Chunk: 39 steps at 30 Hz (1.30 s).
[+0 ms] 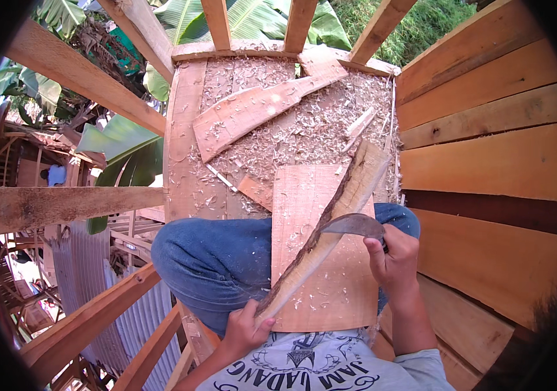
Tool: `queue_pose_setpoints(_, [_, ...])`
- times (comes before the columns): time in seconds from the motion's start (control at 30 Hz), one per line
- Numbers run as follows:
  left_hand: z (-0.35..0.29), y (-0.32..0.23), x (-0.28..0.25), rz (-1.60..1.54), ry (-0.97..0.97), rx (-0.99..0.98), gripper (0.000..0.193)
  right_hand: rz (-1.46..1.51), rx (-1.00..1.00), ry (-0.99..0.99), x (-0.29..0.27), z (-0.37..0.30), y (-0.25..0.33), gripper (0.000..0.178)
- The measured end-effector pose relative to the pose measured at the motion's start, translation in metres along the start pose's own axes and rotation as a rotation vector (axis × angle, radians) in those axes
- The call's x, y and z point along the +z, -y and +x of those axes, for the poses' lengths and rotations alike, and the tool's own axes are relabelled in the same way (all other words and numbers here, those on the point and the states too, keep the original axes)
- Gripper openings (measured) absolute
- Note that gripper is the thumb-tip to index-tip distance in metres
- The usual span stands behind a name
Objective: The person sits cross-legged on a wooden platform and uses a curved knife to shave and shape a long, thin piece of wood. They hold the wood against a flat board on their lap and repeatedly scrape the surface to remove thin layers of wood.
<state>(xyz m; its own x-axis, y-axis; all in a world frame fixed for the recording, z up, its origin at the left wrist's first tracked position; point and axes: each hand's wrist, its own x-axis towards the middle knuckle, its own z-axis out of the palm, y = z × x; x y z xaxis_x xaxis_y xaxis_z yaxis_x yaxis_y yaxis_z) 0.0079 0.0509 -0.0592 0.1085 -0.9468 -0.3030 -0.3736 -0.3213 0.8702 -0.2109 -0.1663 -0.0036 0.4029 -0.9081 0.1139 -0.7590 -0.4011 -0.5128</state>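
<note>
My left hand (247, 328) is closed around the near end of a long, rough strip of wood (323, 251) with dark bark along its left edge. The strip slants up to the right across a flat wooden board (308, 208) lying over my lap. In my right hand (392, 259) is a curved knife (355, 225), gripped by its dark handle. Its blade lies across the middle of the strip, pointing left; whether it bites into the wood I cannot tell. Part of the board is hidden beneath the strip.
A carved, gunstock-shaped wooden piece (259, 112) lies on the plank floor (187, 130) among shavings. A small wood offcut (255, 191) and a pale splinter (360, 125) are nearby. A plank wall (487, 153) stands at right; wooden rails (70, 207) border the left and far sides.
</note>
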Motion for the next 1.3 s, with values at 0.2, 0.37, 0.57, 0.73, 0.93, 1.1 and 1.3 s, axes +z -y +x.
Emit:
queue_pose_setpoints(0.2, [0.002,0.008,0.002,0.01,0.023,-0.008,0.041,0.042,-0.1,0.052,0.009,0.01,-0.011,0.044])
queue_pose_setpoints(0.37, [0.011,-0.004,0.004,-0.005,-0.052,-0.114,0.039,0.219,0.406,0.086,0.037,0.068,-0.038,0.035])
queue_pose_setpoints(0.57, [0.021,-0.023,0.004,-0.026,-0.144,-0.259,0.032,0.214,0.545,0.18,0.059,0.055,-0.088,0.049])
queue_pose_setpoints(0.73, [0.03,-0.036,0.004,0.023,-0.141,-0.332,0.029,0.274,0.556,0.659,0.059,0.087,-0.104,0.06])
queue_pose_setpoints(0.93, [0.022,-0.03,0.012,-0.019,-0.236,-0.293,0.026,0.622,0.756,0.689,0.043,0.09,-0.097,0.056])
queue_pose_setpoints(1.1, [0.012,-0.019,0.008,-0.28,-0.338,-0.26,0.023,0.857,0.699,0.414,0.018,0.036,-0.085,0.06])
queue_pose_setpoints(1.3, [0.002,-0.023,-0.003,-0.626,-0.366,-0.339,0.025,1.071,0.565,0.292,-0.007,-0.038,-0.058,0.052])
